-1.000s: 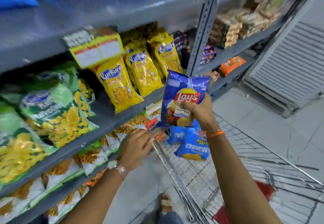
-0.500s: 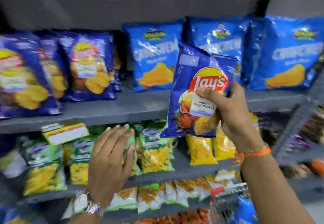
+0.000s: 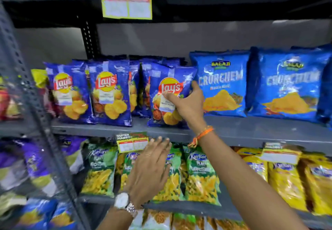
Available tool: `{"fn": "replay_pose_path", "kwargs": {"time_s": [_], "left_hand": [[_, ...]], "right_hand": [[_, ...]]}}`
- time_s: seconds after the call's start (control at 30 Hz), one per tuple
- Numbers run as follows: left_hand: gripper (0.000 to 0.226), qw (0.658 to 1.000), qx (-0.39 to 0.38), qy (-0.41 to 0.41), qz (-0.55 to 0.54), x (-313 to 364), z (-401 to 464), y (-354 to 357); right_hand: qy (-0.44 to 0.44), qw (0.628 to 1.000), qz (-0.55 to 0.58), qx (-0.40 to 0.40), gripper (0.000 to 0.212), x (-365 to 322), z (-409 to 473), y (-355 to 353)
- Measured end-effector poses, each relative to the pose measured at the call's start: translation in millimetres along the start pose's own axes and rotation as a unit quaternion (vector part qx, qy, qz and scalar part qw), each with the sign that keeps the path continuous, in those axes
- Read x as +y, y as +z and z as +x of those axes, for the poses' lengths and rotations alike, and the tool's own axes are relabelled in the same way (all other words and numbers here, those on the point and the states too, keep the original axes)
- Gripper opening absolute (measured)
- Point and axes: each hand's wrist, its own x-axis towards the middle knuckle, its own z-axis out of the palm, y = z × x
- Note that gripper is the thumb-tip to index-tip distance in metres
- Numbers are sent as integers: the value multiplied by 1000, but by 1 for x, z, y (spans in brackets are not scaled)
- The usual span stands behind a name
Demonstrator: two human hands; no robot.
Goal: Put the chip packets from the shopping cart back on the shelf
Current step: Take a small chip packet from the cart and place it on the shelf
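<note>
Lay's packet at the shelf, right hand gripping.
My right hand [image 3: 186,104] was clamped on the Lay's packet [image 3: 166,96], upright on the grey shelf [image 3: 251,130], Crunchem bags [image 3: 221,84] at its 3 o'clock. My left hand [image 3: 150,172] hovered at 6 o'clock, fingers spread, holding nothing.

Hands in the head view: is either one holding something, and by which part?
The right hand holds a blue Lay's packet by its right side, thumb across the front, standing it on the shelf. The left hand is open, holding nothing.
</note>
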Motion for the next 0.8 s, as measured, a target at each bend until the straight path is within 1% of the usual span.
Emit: {"fn": "replay_pose_path", "kwargs": {"time_s": [0.1,0.23,0.37,0.47,0.63,0.7,0.8], "left_hand": [[60,1000,-6,-5,7,1,6,12],[69,999,6,-32,-32,0,5,26],[67,997,14,-44,-60,-1,1,33],[67,996,15,-45,-77,-1,1,34],[67,995,8,-48,-89,-2,-1,35],[67,994,6,-48,-93,-2,-1,35],[66,995,10,-42,-91,-3,0,35]], "right_hand": [[-15,1000,-16,2,52,6,1,11],[-13,999,-36,3,53,11,3,14],[14,999,-10,-41,66,13,-3,5],[26,997,13,-65,64,19,-7,-7],[18,999,23,-26,52,22,-13,-9],[18,999,23,-17,53,19,-15,-4],[23,999,11,-20,61,18,-18,3]]}}
